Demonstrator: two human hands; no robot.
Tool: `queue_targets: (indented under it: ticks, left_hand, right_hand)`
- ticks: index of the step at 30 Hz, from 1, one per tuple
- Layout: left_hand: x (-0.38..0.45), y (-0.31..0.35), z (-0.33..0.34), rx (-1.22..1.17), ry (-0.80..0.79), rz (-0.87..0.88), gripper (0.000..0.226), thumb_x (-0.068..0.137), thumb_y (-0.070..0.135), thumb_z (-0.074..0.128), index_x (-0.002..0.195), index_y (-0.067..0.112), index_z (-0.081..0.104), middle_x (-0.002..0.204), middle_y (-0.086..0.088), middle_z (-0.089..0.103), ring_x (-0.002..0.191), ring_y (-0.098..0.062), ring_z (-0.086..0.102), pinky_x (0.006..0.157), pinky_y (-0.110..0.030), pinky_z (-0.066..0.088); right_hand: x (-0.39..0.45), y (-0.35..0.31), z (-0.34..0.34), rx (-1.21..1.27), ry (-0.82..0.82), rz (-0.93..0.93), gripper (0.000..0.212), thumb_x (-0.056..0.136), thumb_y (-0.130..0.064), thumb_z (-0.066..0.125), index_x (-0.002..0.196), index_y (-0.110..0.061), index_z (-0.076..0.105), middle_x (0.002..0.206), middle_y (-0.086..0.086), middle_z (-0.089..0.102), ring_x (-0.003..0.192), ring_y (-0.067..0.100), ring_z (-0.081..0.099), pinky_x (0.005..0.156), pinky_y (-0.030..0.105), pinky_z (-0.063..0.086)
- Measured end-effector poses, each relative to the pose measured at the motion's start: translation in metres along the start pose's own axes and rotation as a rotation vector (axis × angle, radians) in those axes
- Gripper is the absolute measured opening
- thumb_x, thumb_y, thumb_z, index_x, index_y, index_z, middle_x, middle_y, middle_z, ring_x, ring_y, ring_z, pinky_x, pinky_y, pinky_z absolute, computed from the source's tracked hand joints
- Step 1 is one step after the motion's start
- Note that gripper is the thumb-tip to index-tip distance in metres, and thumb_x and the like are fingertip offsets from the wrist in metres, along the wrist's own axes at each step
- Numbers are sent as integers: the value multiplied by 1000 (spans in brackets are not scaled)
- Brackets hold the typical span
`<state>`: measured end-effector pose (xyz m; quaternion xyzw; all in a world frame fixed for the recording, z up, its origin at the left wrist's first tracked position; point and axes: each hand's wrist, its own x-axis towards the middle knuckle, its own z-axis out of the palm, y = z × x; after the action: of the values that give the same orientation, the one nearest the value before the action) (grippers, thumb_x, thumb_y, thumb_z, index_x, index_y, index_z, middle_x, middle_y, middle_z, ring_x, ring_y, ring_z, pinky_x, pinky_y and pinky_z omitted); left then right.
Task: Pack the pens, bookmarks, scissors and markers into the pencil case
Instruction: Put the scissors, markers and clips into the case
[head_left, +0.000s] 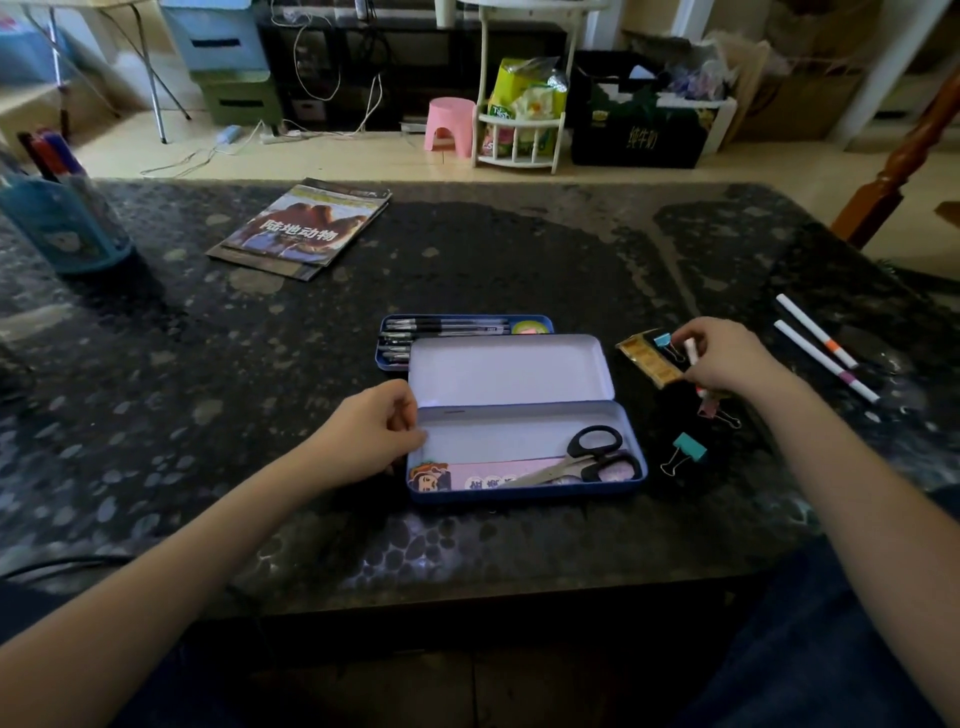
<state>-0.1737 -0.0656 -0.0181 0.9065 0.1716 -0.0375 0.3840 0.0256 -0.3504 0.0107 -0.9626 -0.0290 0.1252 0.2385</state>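
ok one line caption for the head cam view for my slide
Right hand picks up a marker while the left hand steadies the open pencil case, scissors already inside.

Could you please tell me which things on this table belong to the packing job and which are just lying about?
Job: pencil case, scissors, bookmark, pens, two loose markers, marker gripped by right hand.

Lying about: magazine, binder clips, blue pen pot.

Your one head-worn view, looking forward and down

You wore the wide-angle camera high and close over the dark speckled stone table (519, 260), facing across it toward the cluttered floor beyond; the open blue tin pencil case (524, 493) sat near centre frame, your forearms entering from the bottom corners.
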Motion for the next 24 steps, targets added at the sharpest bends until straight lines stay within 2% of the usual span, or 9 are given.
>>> queue_targets:
  ticks: [3, 8, 10, 12, 14, 16, 18, 20, 24]
  left_hand:
    - [0, 0, 0, 38, 14, 33, 21, 81, 14, 69, 75, 20, 50, 68, 4, 57, 58, -7, 51, 54, -17, 40]
    - [0, 1, -1, 51, 27, 50, 19, 80, 13, 69, 75, 20, 52, 66, 5, 56, 57, -5, 50, 53, -15, 38]
    - [-1, 2, -2, 49, 24, 49, 18, 81, 13, 68, 76, 19, 52, 67, 5, 56, 57, -5, 50, 53, -13, 39]
    - [-2, 4, -2, 53, 20, 45, 17, 81, 13, 68, 77, 19, 53, 67, 5, 56, 57, -4, 50, 51, -12, 40]
    - [-2, 3, -3, 48, 18, 46, 17, 81, 13, 68, 77, 19, 53, 67, 5, 56, 57, -5, 50, 51, -12, 40]
    - [-2, 3, -3, 47, 15, 46, 17, 81, 13, 68, 77, 19, 53, 67, 4, 56, 58, -6, 51, 53, -14, 40]
    - [-1, 3, -2, 49, 11, 43, 16, 81, 13, 68, 78, 18, 53, 68, 3, 57, 59, -7, 51, 55, -16, 40]
    - [-1, 4, -2, 49, 5, 38, 16, 81, 13, 68, 78, 18, 53, 68, 3, 57, 59, -7, 51, 55, -16, 40]
    - [-2, 4, -3, 52, 8, 41, 17, 81, 13, 68, 77, 19, 53, 68, 3, 57, 59, -7, 51, 54, -15, 39]
  right_hand:
    - [1, -3, -2, 10, 54, -13, 55, 78, 9, 64, 124, -19, 57, 125, 13, 55, 106, 28, 57, 72, 36, 52]
    - [-3, -5, -1, 17, 8, 14, 43, 81, 0, 68, 119, -18, 56, 110, 12, 60, 66, 15, 57, 46, 27, 43]
    - [-5, -4, -3, -54, 11, -1, 29, 82, -7, 70, 106, -16, 58, 104, 11, 60, 67, 16, 57, 48, 28, 44]
    - [-7, -7, -8, -167, -3, 14, 19, 81, -15, 73, 95, -12, 60, 100, 9, 64, 74, 18, 58, 61, 30, 47]
    - [-9, -8, -13, -254, -60, 80, 27, 80, -19, 74, 101, -8, 61, 98, 12, 66, 83, 22, 60, 72, 36, 50]
    - [-11, -7, -15, -345, -102, 137, 47, 77, -20, 77, 116, -4, 55, 111, 16, 62, 99, 29, 60, 85, 40, 50]
    - [-13, -3, -16, -404, -144, 173, 58, 76, -18, 78, 125, -4, 49, 119, 17, 57, 103, 30, 56, 85, 40, 49]
    - [-15, -3, -16, -392, -204, 192, 54, 79, -14, 75, 124, -4, 48, 116, 18, 56, 96, 28, 57, 80, 40, 51]
    - [-16, -3, -14, -347, -241, 188, 44, 82, -9, 70, 121, -4, 49, 114, 19, 56, 100, 31, 60, 85, 41, 55]
